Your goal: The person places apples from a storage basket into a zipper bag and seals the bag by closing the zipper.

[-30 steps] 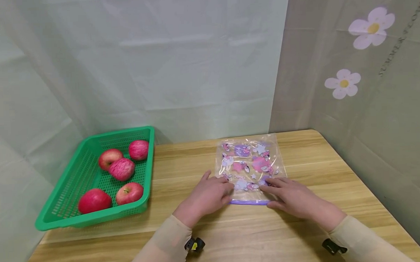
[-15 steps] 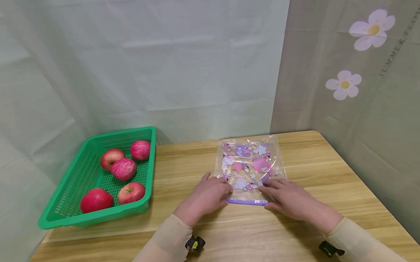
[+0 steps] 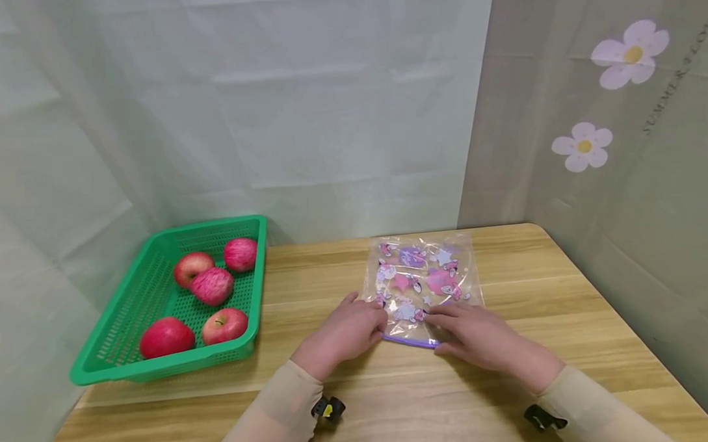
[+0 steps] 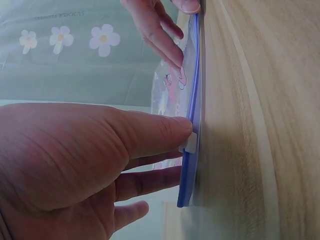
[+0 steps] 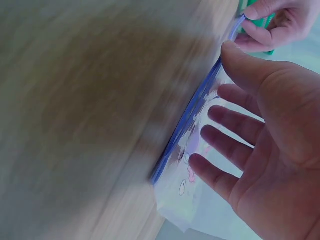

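Bag: transparent zip bag (image 3: pixel 411 284) with pink, white and purple prints, lying on the table (image 3: pixel 407 408) to the right of its middle; purple closure strip (image 3: pixel 408 342) along the near edge, slightly bowed.
Slider: pale slider (image 4: pixel 190 143) on the strip, near its left end.
Left hand: left hand (image 3: pixel 345 330) at the bag's near left corner; grip pinching the bag at the strip, thumb tip at the slider, fingers on the far side.
Right hand: right hand (image 3: pixel 474 337) over the near right part of the bag; grip released, fingers extended and slightly parted above the print, thumb at the strip.
Basket: green basket (image 3: pixel 260 263), left on the table, well apart from the bag.
Apples: five red apples (image 3: pixel 167 337) within; two near, three far, two of these touching.
Backdrop: pale curtain (image 3: pixel 327 118) behind; white printed flowers (image 3: pixel 582 147) at right.
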Available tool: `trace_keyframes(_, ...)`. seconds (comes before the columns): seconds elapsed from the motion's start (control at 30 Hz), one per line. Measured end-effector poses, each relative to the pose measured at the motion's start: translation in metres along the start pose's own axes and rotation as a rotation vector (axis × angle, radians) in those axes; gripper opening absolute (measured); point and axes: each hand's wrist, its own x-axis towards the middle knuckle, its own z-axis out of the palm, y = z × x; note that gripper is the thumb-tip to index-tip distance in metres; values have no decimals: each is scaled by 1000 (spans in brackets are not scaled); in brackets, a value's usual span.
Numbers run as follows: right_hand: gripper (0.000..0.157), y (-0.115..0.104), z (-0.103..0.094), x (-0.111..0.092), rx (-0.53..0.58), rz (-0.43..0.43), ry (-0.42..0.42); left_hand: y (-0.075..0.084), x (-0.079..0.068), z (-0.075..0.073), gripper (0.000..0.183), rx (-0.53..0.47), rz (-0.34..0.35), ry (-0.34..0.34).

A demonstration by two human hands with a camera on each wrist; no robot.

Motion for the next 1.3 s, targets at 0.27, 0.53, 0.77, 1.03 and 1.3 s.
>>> trace_keyframes(0.27,51,-2,4,6,-10,-40,-9,-3,-1,-1,27,-19,3,3)
trace_keyframes(0.53,42,-7,1,14,-15,-52,-24,-4,-3,-3,23,-18,-13,-12)
trace_keyframes(0.77,42,-10,1,19,-11,-52,-38,-6,-3,-1,22,0,-12,-2)
trace_keyframes(1.03,39,-13,2,21,-2,-51,-39,-7,-4,-4,21,-16,-43,-40)
trace_keyframes(1.3,34,-18,2,22,6,-33,-13,-13,-6,-7,19,-69,-27,-17)
